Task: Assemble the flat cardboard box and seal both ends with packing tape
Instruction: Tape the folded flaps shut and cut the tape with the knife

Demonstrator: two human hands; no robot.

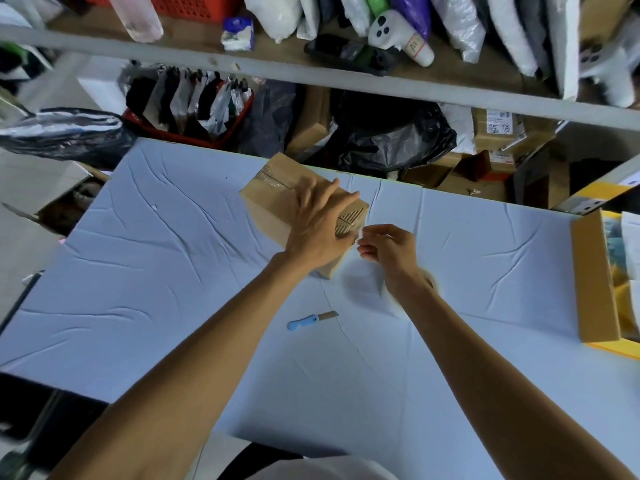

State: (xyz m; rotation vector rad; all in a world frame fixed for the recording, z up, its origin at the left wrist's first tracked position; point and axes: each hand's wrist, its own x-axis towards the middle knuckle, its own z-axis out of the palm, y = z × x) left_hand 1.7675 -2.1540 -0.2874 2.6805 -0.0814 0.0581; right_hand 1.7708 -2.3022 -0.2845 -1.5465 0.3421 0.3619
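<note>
A small brown cardboard box [268,202] lies assembled on the pale blue table [166,271], with clear tape [273,180] along its top seam. My left hand [318,226] rests flat on top of the box with the fingers spread. My right hand [391,254] is at the box's near right end, fingers curled, and pinches what looks like a strip of clear packing tape at the end face. A blurred brownish shape [431,282] behind my right wrist may be the tape roll; I cannot tell.
A blue-handled utility knife [310,321] lies on the table in front of the box. An open cardboard carton [592,278] with goods stands at the right edge. Behind the table are black bags, boxes and a red basket [194,133], under a shelf.
</note>
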